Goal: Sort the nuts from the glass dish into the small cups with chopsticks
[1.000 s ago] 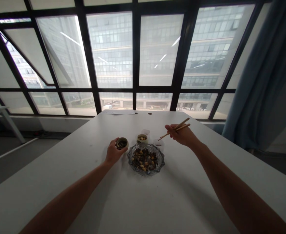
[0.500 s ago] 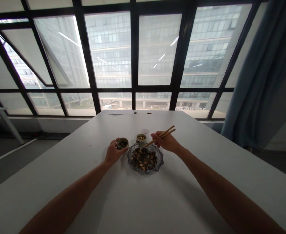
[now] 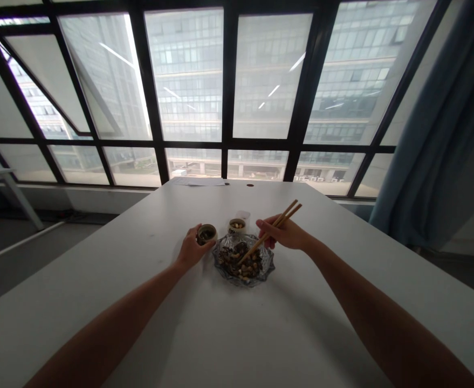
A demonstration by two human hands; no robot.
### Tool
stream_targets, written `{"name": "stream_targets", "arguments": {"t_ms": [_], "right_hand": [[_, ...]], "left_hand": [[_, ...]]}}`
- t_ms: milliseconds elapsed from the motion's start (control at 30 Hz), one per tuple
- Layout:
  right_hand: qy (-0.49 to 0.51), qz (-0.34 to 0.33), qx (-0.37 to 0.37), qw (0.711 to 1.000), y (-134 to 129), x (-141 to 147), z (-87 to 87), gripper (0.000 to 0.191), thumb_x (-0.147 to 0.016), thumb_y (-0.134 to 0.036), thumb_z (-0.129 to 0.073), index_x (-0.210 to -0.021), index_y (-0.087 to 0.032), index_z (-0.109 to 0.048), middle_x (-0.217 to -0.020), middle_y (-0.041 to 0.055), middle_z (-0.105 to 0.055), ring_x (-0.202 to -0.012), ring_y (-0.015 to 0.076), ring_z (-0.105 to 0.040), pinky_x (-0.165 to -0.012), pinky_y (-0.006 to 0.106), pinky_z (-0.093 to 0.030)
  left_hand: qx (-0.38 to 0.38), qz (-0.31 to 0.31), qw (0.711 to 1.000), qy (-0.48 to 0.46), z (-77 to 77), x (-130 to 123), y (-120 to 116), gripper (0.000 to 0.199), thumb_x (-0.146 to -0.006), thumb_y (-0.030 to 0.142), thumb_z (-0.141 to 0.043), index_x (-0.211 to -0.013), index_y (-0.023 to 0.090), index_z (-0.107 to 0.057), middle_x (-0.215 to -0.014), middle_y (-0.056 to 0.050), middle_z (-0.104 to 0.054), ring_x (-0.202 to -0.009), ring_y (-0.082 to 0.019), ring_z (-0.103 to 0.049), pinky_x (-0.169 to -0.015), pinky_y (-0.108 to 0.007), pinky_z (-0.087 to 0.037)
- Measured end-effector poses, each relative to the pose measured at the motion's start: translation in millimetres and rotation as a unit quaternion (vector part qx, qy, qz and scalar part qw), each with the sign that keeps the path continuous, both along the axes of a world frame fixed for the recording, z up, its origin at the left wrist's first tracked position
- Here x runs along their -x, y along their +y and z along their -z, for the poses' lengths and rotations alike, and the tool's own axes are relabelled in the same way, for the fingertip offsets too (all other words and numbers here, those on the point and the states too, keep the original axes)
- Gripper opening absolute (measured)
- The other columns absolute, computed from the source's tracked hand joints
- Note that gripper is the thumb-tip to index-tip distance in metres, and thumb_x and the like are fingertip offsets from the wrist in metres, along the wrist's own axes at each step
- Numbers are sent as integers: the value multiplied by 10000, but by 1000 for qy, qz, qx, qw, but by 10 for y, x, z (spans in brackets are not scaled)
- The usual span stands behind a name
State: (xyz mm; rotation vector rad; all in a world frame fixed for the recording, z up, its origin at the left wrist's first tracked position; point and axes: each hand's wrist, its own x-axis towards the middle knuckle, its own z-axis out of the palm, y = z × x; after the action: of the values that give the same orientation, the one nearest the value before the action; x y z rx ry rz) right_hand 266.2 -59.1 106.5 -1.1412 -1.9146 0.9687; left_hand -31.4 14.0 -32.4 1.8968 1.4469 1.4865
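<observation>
My left hand [image 3: 194,248] is wrapped round a small round cup [image 3: 206,234] with dark bits inside, tilted a little beside the glass bowl. In my right hand [image 3: 282,231] is a pair of wooden chopsticks [image 3: 288,213], slanting down to the left. Their tips reach into the scalloped clear glass bowl [image 3: 269,268], which holds a mix of dark pieces and pale nut-like pieces. Whether the tips pinch a piece is too small to tell. Behind the bowl stands a second small cup [image 3: 237,230] with pale nut-like pieces in it.
A small clear piece of plastic [image 3: 244,215] lies behind the second cup. Papers [image 3: 198,182] rest at the far end of the white table [image 3: 228,334]. Large windows face the table, and a blue curtain [image 3: 414,156] hangs at the right.
The chopstick tips have moved lower and nearer the middle of the bowl, and the sticks are more upright. The left hand still holds its cup. The view has shifted slightly.
</observation>
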Motion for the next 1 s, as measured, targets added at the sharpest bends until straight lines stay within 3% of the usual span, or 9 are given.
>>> {"name": "stream_targets", "arguments": {"t_ms": [133, 200, 400, 500, 633, 800, 1000], "right_hand": [[-26, 70, -96, 993, 71, -45, 44, 616, -822, -749, -592, -657, -160, -665, -543, 47, -664, -416, 113, -567, -398, 213, -426], [-47, 79, -110, 990, 90, -33, 88, 573, -833, -709, -608, -643, -171, -653, -562, 45, -674, -419, 116, -570, -390, 212, -414], [-68, -14, -36, 997, 46, -25, 55, 538, -828, -665, -642, -620, -169, -661, -504, 38, -657, -405, 124, -574, -406, 219, -452], [-36, 15, -36, 999, 44, -24, 31, 564, -829, -689, -625, -635, -161, -667, -492, 41, -647, -396, 123, -570, -401, 219, -454], [-15, 61, -83, 995, 70, 55, 122, 531, -821, -668, -641, -637, -170, -650, -529, 34, -658, -410, 116, -572, -393, 208, -432], [-12, 13, -27, 999, 63, 147, 201, 529, -811, -674, -644, -629, -177, -641, -503, 28, -650, -394, 126, -567, -382, 219, -442], [33, 58, -55, 996, 43, 236, 213, 493, -810, -652, -661, -682, -176, -653, -568, 31, -678, -400, 107, -564, -374, 203, -420]], "left_hand": [[6, 8, 1000, 14, -11, -3, -16, 726, -716, 433, -809, -1341, 145, -579, -1327, -177, -630, -1227, -311, -626, -1019, -438, -536], [6, 9, 1000, 18, -10, -1, -18, 724, -725, 432, -799, -1348, 139, -573, -1337, -182, -623, -1242, -313, -617, -1017, -435, -538], [-7, 8, 1000, 25, -10, -4, -18, 722, -720, 430, -798, -1342, 140, -573, -1329, -179, -632, -1240, -311, -621, -1045, -443, -519], [-5, 1, 999, 42, -18, -13, -27, 724, -725, 429, -789, -1346, 133, -563, -1333, -186, -638, -1253, -318, -615, -1074, -461, -496], [2, 8, 998, 54, -28, -21, -46, 711, -757, 414, -766, -1372, 144, -533, -1310, -177, -664, -1225, -308, -638, -1065, -467, -504], [-10, 15, 998, 56, -30, -34, -57, 676, -763, 397, -766, -1361, 179, -536, -1273, -143, -692, -1188, -292, -662, -1053, -459, -516], [-22, 13, 998, 61, -14, -54, -56, 658, -759, 351, -759, -1355, 186, -535, -1312, -144, -671, -1215, -289, -650, -1064, -457, -513]]}}
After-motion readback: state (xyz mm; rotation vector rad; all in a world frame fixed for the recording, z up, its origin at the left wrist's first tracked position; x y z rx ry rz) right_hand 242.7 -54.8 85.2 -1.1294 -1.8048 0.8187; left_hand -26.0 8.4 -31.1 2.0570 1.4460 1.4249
